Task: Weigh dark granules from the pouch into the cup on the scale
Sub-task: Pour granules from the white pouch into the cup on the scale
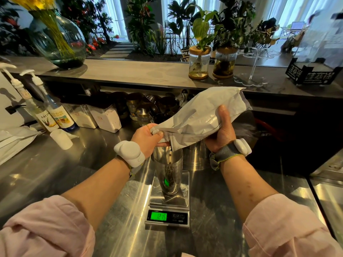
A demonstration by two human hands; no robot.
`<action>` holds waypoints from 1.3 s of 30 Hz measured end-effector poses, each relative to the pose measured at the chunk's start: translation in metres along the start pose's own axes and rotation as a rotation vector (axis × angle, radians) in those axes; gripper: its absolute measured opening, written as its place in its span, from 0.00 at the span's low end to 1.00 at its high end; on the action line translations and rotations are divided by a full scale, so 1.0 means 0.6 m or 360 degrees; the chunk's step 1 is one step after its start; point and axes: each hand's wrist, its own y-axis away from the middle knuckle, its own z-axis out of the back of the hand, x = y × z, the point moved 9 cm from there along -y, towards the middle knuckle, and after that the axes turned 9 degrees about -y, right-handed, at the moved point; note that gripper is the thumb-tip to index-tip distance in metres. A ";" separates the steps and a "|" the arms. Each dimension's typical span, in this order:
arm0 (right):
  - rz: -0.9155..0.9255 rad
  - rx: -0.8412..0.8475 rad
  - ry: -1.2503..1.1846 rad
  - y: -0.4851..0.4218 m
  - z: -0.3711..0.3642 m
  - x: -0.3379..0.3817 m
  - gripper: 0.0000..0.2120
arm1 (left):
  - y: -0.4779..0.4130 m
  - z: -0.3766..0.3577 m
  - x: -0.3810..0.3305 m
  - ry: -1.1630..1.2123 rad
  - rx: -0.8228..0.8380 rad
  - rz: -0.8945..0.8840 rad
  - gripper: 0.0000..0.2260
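A grey pouch (200, 115) is tilted mouth-down over a tall metal cup (168, 173). The cup stands on a small steel scale (168, 210) whose green display reads 12.15. My left hand (147, 138) pinches the pouch's open mouth just above the cup's rim. My right hand (221, 130) grips the pouch's body from below and holds its closed end higher, to the right. A few dark granules are falling from the mouth, and a dark heap lies in the cup's bottom.
Two syrup bottles with pumps (55, 115) and white canisters (105, 115) stand at the left back of the steel counter. A small white bottle (62, 139) lies near them. Metal jars (143, 112) sit behind the pouch. A raised shelf carries a vase (59, 43) and plant jars (199, 62).
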 end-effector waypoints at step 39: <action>0.0031 0.0021 -0.0030 0.000 0.001 0.002 0.46 | -0.008 0.002 0.012 -0.0115 -0.0029 0.0005 0.11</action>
